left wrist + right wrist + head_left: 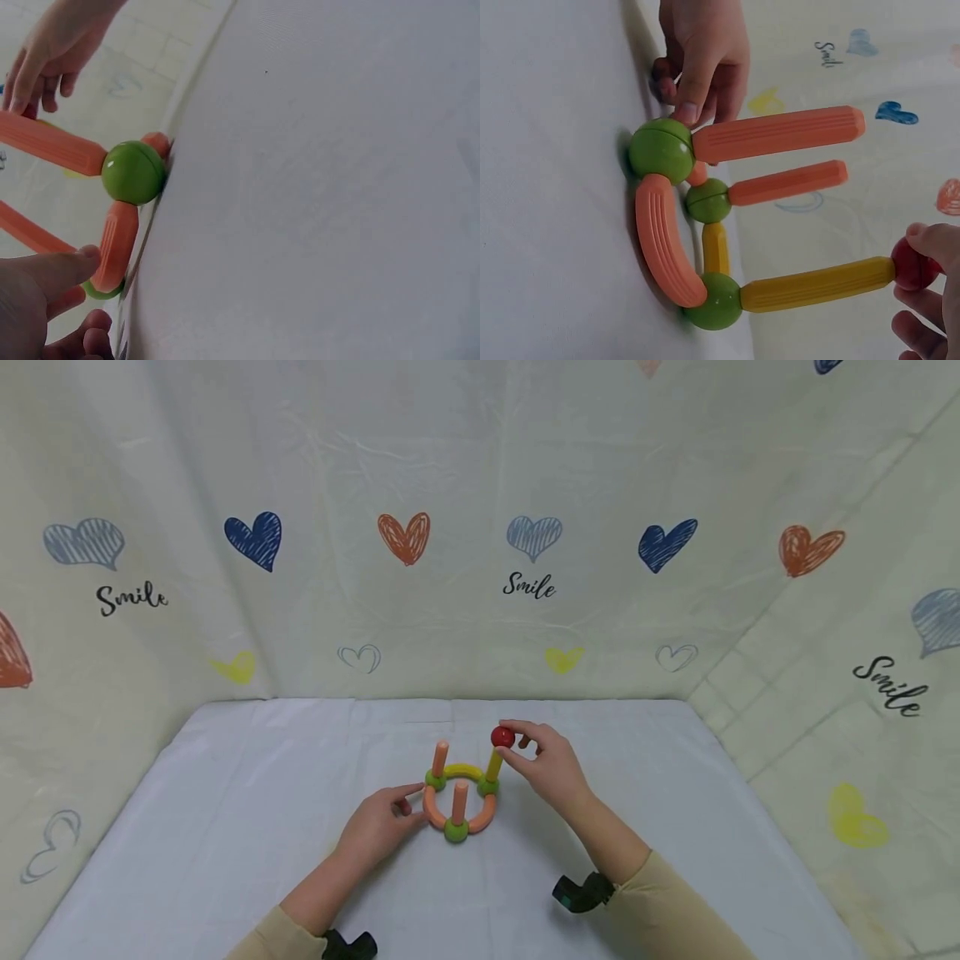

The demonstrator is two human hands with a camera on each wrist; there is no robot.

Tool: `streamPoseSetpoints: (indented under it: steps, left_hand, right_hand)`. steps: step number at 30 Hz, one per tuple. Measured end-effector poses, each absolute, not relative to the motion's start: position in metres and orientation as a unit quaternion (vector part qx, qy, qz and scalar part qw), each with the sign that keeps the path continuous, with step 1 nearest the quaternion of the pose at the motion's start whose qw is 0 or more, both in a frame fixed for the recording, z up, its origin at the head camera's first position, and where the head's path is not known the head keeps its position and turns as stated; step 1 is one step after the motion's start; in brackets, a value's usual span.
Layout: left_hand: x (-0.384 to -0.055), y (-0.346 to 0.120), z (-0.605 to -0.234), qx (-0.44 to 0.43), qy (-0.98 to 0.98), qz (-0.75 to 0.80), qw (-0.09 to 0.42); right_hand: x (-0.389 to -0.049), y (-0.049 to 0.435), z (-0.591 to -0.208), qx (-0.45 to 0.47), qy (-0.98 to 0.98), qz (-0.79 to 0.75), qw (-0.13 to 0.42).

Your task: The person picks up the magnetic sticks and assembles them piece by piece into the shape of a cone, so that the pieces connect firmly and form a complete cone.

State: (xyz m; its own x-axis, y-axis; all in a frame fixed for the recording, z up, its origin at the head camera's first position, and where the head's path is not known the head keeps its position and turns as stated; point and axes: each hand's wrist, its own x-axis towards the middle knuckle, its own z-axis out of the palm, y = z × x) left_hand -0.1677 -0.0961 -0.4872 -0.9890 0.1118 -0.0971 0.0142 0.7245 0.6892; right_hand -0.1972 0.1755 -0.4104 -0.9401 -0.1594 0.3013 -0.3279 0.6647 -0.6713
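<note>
A ring of toy magnetic building sticks lies flat, its green balls (pixel 456 831) joined by a curved yellow rod (pixel 463 771) and two curved orange rods (pixel 664 240). Two orange rods (pixel 780 133) rise upright from it, as does one straight yellow rod (pixel 817 285). On top of the yellow rod sits a red ball (pixel 502 737), pinched between thumb and fingers of my right hand (pixel 557 770). At the ring's left side my left hand (pixel 377 828) holds a curved orange rod (pixel 118 247) with thumb and index finger.
A white cloth (pixel 420 902) covers the table. Behind it hangs a pale curtain (pixel 465 460) printed with hearts and "Smile" lettering. Dark wrist devices (pixel 583 892) show near both sleeves.
</note>
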Motion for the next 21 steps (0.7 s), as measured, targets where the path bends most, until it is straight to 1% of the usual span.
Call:
streamPoseSetpoints:
  steps: [5,12,21]
  left_hand:
    - [-0.167,-0.098,-0.484,0.022,0.920,0.386,0.060]
    - [-0.167,-0.099,-0.482,0.026,0.914,0.402,0.052]
    - [-0.172,-0.094,-0.469,0.022,0.908,0.418,0.030]
  right_hand:
    - [-0.198,0.176,-0.410,0.135,-0.907,0.384,0.103]
    - [-0.201,0.177,-0.411,0.142,-0.905,0.385,0.113]
    - [-0.202,0.181,-0.408,0.146,-0.913,0.371,0.088]
